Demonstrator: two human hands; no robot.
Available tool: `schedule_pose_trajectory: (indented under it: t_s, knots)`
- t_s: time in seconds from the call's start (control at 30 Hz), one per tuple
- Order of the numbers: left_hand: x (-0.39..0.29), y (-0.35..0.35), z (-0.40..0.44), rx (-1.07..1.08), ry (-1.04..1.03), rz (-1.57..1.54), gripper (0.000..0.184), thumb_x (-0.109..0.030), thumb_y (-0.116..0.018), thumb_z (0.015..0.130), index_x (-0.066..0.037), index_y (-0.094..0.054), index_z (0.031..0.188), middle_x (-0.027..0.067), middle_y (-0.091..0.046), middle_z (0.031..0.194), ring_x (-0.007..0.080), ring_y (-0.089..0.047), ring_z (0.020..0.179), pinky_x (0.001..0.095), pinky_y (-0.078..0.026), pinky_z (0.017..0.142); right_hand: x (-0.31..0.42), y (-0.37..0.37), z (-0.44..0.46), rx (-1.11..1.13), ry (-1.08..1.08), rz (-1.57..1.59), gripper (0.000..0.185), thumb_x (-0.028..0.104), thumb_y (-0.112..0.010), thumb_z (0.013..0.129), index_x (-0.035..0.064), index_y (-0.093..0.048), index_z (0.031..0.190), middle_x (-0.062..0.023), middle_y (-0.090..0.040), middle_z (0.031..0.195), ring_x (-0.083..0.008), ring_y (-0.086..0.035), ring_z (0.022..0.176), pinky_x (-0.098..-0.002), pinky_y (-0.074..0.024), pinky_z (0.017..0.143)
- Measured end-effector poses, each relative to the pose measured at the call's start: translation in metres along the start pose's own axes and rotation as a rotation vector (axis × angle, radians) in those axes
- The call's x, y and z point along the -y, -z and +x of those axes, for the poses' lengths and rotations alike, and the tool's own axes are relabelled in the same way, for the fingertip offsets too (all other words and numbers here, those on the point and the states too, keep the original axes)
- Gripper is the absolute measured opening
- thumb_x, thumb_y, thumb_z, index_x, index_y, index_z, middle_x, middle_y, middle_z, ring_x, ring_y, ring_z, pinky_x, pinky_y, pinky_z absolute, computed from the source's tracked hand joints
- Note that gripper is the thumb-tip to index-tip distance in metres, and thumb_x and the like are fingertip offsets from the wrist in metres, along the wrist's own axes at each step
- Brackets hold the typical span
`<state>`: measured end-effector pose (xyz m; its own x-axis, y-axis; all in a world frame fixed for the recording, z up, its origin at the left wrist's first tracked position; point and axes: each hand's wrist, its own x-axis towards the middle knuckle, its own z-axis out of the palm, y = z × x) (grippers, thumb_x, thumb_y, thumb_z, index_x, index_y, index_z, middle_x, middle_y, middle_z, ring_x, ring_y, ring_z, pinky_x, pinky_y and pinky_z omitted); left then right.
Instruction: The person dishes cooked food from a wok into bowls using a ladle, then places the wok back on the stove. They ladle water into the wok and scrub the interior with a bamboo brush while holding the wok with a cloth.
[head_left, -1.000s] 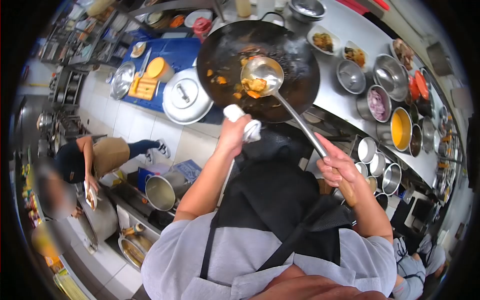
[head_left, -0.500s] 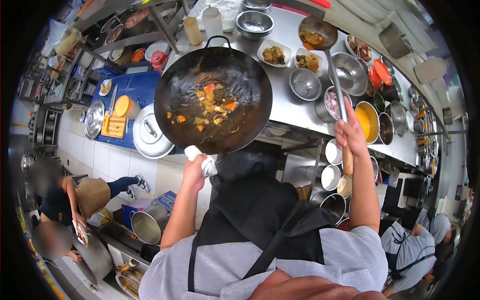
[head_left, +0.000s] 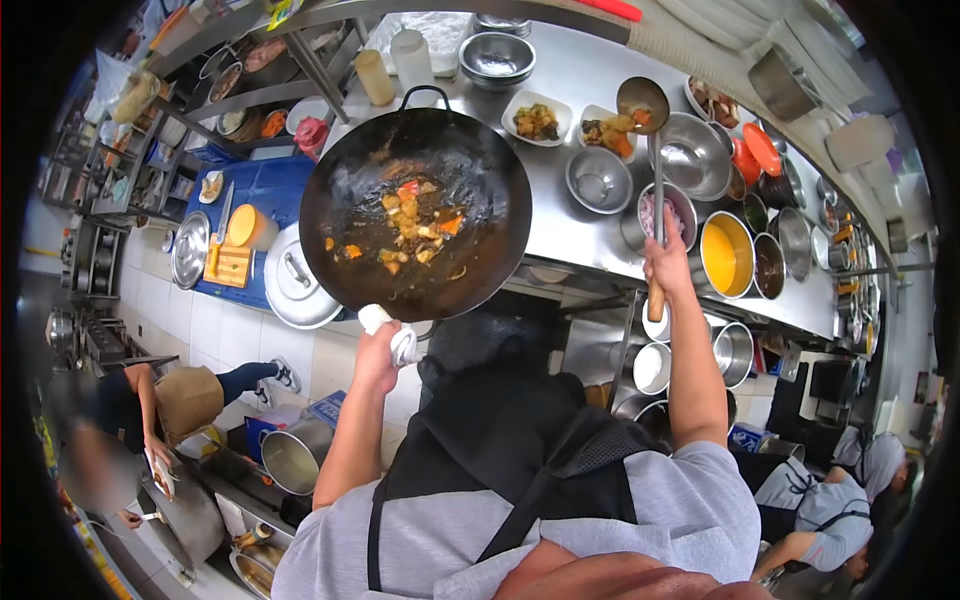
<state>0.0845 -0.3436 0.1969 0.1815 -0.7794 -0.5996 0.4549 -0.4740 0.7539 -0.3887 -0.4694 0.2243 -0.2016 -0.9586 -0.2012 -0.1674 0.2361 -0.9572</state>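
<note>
My left hand (head_left: 378,358) is closed around a folded white cloth (head_left: 402,345) at the near rim of a black wok (head_left: 345,270); the wok's grip there is hidden. Pieces of browned and orange food (head_left: 415,228) lie in the middle of the wok. My right hand (head_left: 668,262) grips the wooden-ended handle of a long metal ladle (head_left: 658,165). The ladle's bowl is tilted over the right-hand white dish (head_left: 588,112), where food is heaped. Beside it, another white dish (head_left: 566,110) holds similar food.
Metal bowls (head_left: 598,180) and a pot of yellow liquid (head_left: 726,255) crowd the steel counter (head_left: 545,215). On the left, a blue table (head_left: 275,185) carries a knife (head_left: 226,208) and a large lid (head_left: 298,285). Other people stand at the lower left and lower right.
My right hand and the ladle have moved left and the ladle has tipped over the right-hand dish. Food from the ladle is now in that dish. My left hand stays at the wok.
</note>
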Motion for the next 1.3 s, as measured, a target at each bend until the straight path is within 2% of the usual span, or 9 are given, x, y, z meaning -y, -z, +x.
schedule_pose_trajectory:
  t_s: [0.37,0.43,0.5,0.53,0.77,0.8,0.97,1.17,1.3]
  knots:
    - [-0.003,-0.004,-0.002,-0.009,0.002,-0.013,0.020,-0.013,-0.057,0.090,-0.003,-0.051,0.107,0.0062,-0.059,0.086,0.0191,-0.061,0.070,0.0367,-0.050,0.057,0.043,-0.003,-0.026,0.046,0.110,0.136,0.077,-0.003,-0.048,0.092,0.0185,-0.014,0.158,-0.0045,-0.055,0.082,-0.0080,-0.045,0.047,-0.0240,-0.0397,0.040]
    - [0.002,0.000,0.001,0.001,-0.008,-0.017,0.020,-0.015,-0.057,0.091,-0.005,-0.051,0.106,0.0055,-0.059,0.085,0.0188,-0.061,0.070,0.0369,-0.049,0.058,0.035,-0.020,-0.030,0.066,0.165,0.030,0.079,-0.006,-0.048,0.092,0.0194,-0.014,0.158,-0.0153,-0.046,0.144,-0.0086,-0.048,0.048,-0.0240,-0.0420,0.041]
    - [0.006,0.003,0.004,0.018,-0.002,-0.038,0.020,-0.015,-0.058,0.090,-0.004,-0.052,0.106,0.0063,-0.060,0.086,0.0193,-0.061,0.071,0.0376,-0.049,0.058,0.026,-0.049,-0.034,0.075,0.195,-0.077,0.081,-0.006,-0.048,0.091,0.0213,-0.014,0.158,-0.0136,-0.031,0.157,-0.0075,-0.044,0.046,-0.0239,-0.0396,0.038]
    - [0.007,0.002,0.005,0.013,-0.009,-0.054,0.021,-0.016,-0.058,0.090,-0.004,-0.052,0.107,0.0065,-0.061,0.086,0.0194,-0.062,0.071,0.0381,-0.049,0.058,0.029,-0.050,-0.029,0.167,0.104,-0.218,0.082,-0.004,-0.051,0.090,0.0244,-0.015,0.158,-0.0164,-0.038,0.153,-0.0201,-0.062,0.061,-0.0326,-0.0526,0.054]
    - [0.005,0.002,0.003,0.051,-0.046,-0.123,0.021,-0.014,-0.059,0.090,-0.004,-0.053,0.107,0.0064,-0.062,0.088,0.0187,-0.063,0.073,0.0366,-0.050,0.059,-0.023,-0.078,0.010,0.049,0.429,-0.708,0.079,0.005,-0.054,0.091,0.0293,-0.018,0.157,-0.0247,-0.065,0.114,-0.0257,-0.061,0.062,-0.0391,-0.0509,0.062]
    - [0.008,0.006,0.007,0.063,-0.048,-0.120,0.021,-0.013,-0.059,0.089,-0.004,-0.053,0.107,0.0069,-0.063,0.088,0.0187,-0.064,0.074,0.0366,-0.052,0.061,0.009,-0.086,-0.008,0.106,0.197,-0.652,0.082,0.006,-0.057,0.090,0.0275,-0.016,0.157,-0.0279,-0.058,0.130,-0.0454,-0.056,0.119,-0.0455,-0.0444,0.099]
    - [0.008,0.012,0.011,0.059,-0.032,-0.096,0.021,-0.009,-0.059,0.088,-0.003,-0.054,0.107,0.0079,-0.063,0.088,0.0203,-0.065,0.073,0.0374,-0.053,0.061,0.010,-0.096,-0.017,0.000,0.464,-0.765,0.084,0.004,-0.056,0.089,0.0296,-0.014,0.157,-0.0292,-0.065,0.107,-0.0435,-0.066,0.081,-0.0507,-0.0473,0.074]
    - [0.000,0.018,0.009,0.126,-0.056,-0.116,0.019,-0.009,-0.060,0.087,-0.001,-0.055,0.103,0.0090,-0.063,0.086,0.0205,-0.065,0.071,0.0373,-0.054,0.058,0.023,-0.100,-0.028,0.036,0.450,-0.928,0.082,0.003,-0.054,0.089,0.0270,-0.014,0.157,-0.0302,-0.064,0.110,-0.0458,-0.066,0.083,-0.0504,-0.0489,0.078]
    - [0.009,0.027,0.020,0.162,-0.140,-0.140,0.017,-0.010,-0.062,0.088,0.000,-0.055,0.100,0.0088,-0.062,0.083,0.0202,-0.065,0.070,0.0368,-0.054,0.058,0.068,-0.130,-0.107,0.030,0.246,-0.478,0.078,-0.003,-0.047,0.092,0.0255,-0.016,0.158,-0.0138,-0.064,0.092,-0.0184,-0.055,0.052,-0.0333,-0.0451,0.046]
